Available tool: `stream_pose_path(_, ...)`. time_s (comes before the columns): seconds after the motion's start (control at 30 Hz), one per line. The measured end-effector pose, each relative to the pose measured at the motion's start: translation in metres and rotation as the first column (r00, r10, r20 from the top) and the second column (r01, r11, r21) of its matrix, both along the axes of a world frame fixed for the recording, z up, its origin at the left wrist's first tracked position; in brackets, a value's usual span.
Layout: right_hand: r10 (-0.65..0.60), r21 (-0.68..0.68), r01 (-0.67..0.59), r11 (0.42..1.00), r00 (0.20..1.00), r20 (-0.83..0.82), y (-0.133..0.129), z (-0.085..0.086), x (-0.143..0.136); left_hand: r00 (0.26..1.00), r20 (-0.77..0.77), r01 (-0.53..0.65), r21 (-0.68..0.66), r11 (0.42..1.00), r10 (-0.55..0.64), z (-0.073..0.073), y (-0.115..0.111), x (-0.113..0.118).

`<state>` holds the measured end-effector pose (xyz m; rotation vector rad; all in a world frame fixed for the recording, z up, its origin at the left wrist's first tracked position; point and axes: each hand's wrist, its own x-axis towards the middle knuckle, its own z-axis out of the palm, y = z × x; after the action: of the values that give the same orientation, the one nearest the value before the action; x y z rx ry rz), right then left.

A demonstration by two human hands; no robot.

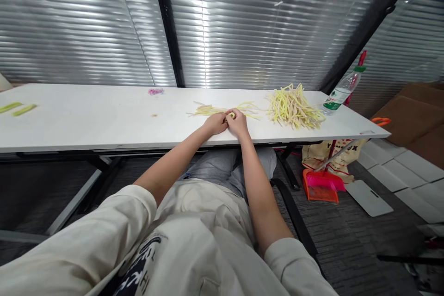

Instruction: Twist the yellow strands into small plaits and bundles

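My left hand [217, 123] and my right hand [237, 123] meet over the white table near its front edge. Their fingers are closed around a bunch of pale yellow strips [231, 114]; most of it is hidden by the fingers. Behind my left hand lie loose yellow strips [205, 109], and more strips [248, 108] spread out past my right hand. A large tangled heap of the same strips [294, 108] sits farther right. Two slim yellow-green bundles [24, 110] [10, 107] rest at the table's far left.
A plastic bottle [342, 92] with a green cap stands by the heap. At the back of the white table [86, 120] is a small pink-purple pile [156, 91]. An orange dustpan [321, 189], a printed bag [312, 155] and cardboard boxes [412, 115] are at the right. Blinds rise behind.
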<state>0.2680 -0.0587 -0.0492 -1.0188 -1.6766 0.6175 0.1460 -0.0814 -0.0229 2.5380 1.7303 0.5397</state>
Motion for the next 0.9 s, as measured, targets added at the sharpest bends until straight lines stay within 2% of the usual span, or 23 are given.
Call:
stream_pose_path(0.3, 0.000, -0.017, 0.000, 1.000, 1.000, 0.003, 0.0013, -0.0004, -0.0012, 1.000, 0.015, 0.025, 0.033, 0.999, -0.026, -0.0009, 0.0010, -0.0019)
stream_pose_path(0.57, 0.001, -0.011, -0.001, 1.000, 1.000, 0.006, 0.0012, 0.0008, -0.0018, 0.999, 0.043, 0.028, 0.015, 0.999, -0.029, 0.0062, -0.0051, 0.0028)
stream_pose_path(0.9, -0.001, -0.007, 0.001, 1.000, 1.000, 0.000, -0.0018, 0.0023, -0.0016, 0.999, 0.039, 0.006, -0.007, 1.000, -0.005, 0.0064, -0.0059, 0.0022)
